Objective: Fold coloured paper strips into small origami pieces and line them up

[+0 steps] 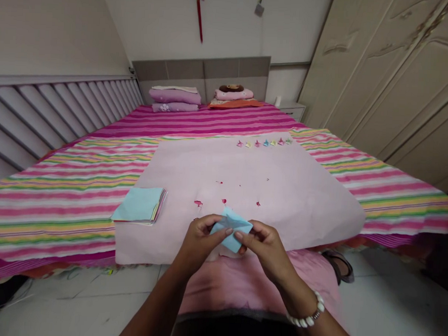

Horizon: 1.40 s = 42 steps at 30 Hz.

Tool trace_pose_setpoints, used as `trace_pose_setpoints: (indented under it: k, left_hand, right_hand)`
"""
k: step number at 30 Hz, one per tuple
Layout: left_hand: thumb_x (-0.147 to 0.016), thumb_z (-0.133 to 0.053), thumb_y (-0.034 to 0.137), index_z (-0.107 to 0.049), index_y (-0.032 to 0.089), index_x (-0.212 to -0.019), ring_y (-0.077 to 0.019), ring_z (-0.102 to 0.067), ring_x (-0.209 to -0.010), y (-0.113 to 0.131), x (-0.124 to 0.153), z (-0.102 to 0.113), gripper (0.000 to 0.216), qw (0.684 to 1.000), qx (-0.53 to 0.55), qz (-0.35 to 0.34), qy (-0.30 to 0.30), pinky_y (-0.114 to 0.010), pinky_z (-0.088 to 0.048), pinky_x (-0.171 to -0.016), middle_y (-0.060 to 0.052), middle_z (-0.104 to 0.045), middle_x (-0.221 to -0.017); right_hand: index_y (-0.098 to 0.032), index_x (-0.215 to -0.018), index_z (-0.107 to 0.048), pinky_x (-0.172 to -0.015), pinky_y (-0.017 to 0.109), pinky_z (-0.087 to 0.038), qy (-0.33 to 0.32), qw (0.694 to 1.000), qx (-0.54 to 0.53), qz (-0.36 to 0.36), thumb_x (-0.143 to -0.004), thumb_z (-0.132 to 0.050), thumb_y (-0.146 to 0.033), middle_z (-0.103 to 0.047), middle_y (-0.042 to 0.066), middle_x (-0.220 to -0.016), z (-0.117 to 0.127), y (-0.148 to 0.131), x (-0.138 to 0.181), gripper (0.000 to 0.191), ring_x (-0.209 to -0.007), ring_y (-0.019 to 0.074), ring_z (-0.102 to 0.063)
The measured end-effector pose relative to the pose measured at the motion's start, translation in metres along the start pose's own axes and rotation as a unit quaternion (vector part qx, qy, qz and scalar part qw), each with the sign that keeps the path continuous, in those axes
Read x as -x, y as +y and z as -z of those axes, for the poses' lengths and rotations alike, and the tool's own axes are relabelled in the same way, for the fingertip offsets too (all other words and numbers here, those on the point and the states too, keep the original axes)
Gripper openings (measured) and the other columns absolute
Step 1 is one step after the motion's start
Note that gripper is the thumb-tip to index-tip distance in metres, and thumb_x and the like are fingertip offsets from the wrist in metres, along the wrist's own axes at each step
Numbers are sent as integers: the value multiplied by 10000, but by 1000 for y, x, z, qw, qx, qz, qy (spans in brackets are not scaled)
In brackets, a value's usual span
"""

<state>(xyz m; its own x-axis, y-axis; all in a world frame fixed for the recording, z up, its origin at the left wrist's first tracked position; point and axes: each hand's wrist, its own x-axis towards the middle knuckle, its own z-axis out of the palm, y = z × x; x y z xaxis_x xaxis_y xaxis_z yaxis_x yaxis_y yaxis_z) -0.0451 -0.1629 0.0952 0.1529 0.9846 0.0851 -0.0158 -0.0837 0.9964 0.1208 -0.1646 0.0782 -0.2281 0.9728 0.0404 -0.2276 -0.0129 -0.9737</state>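
- We find a folded blue paper piece [231, 229] held between both hands, just in front of the near edge of the pink sheet [245, 184] that lies on the bed [59, 190].
- We note the left hand [200, 239] pinching the left side of the paper piece, its thumb on top and its fingers curled beneath.
- We note the right hand [265, 244] pinching the right side of the same piece, fingertips pressed together on its lower right edge; a white bead bracelet [308, 315] sits on that wrist.
- The paper piece lies between the two hands, touching both, raised clear of the pink sheet; we cannot tell its exact fold.
- A stack of coloured paper squares [139, 205], blue on top, rests on the bed just beside the left edge of the pink sheet, well apart from the hands.
- A row of small folded paper figures [264, 142] stands along the far edge of the pink sheet.
- Small red scraps [198, 203] lie on the pink sheet, near the hands.
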Motion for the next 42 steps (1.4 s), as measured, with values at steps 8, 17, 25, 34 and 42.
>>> trace_pose_setpoints:
  k: [8,17,25,34,42]
  left_hand:
    - [-779,-622,158,-747,208,-875,-179,-606,-838,-3,2,-1,166,995,-40,-80,-34,-284,-475,-736,-45,-655,-888]
    - [-751,-527,85,-752,222,-853,-181,-614,-826,6,4,-1,282,988,-96,-116,-41,-281,-471,-688,-51,-633,-889]
    - [-710,-558,72,-719,234,-988,-220,-591,-940,8,9,1,359,988,-83,-101,-83,-347,-483,-812,-66,-625,-1062]
    - [-589,-828,248,-453,166,-1318,-224,-665,-876,-2,1,-12,824,989,82,68,105,-325,-520,-758,-97,-666,-1027]
    - [-632,-802,272,-610,129,-1079,-198,-686,-741,-2,3,-8,507,991,87,90,43,-312,-520,-715,-66,-745,-838]
  right_hand:
    - [-165,-689,-662,-537,246,-409,15,995,-90,-40,-720,-703,-295,-601,-22,-480,-1,1,0,140,-468,122,-535]
    - [-145,-709,-675,-550,278,-431,-10,984,-171,-42,-744,-622,-327,-625,20,-545,0,-2,2,193,-496,150,-559]
    - [-160,-683,-659,-528,233,-391,32,994,-103,-36,-668,-771,-330,-598,-22,-514,1,-1,0,204,-472,106,-519]
    - [-177,-679,-655,-510,244,-409,67,997,-27,-2,-674,-762,-390,-595,-22,-489,-4,2,1,239,-468,125,-531]
    - [-178,-623,-622,-500,244,-375,44,999,-18,1,-690,-753,-373,-569,-24,-543,-3,3,1,243,-495,119,-492]
